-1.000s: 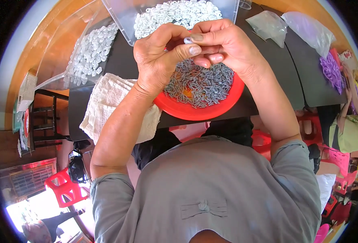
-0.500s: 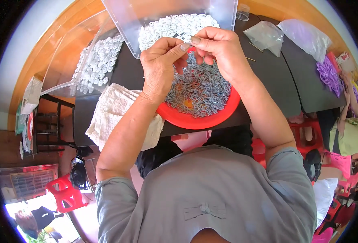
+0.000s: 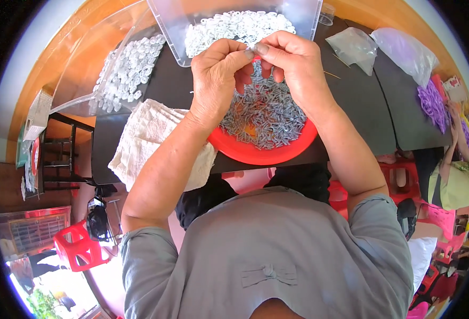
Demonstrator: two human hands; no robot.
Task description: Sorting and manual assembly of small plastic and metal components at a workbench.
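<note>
My left hand [image 3: 216,72] and my right hand [image 3: 295,64] meet above the far part of a red basin [image 3: 266,156]. Thumb and fingers are pinched together on each, tip to tip. Whatever small piece sits between them is mostly covered by the fingertips; a whitish bit shows there. Many small grey, rod-shaped pieces [image 3: 269,119] fill the basin below. Just beyond my fingers, a clear plastic bin [image 3: 171,32] holds a heap of small white plastic pieces [image 3: 240,26].
A second clear container [image 3: 78,101] with white pieces [image 3: 131,69] stands at the left. A folded cream towel [image 3: 152,135] lies on the dark table [image 3: 346,114]. Plastic bags [image 3: 354,48] and a purple bundle [image 3: 433,106] are at the right, near another person's arm [image 3: 449,138].
Both hands stay pinched together, and their fingertips have drawn closer to each other. The whole view has shifted slightly, with the table's things sitting a little higher in it.
</note>
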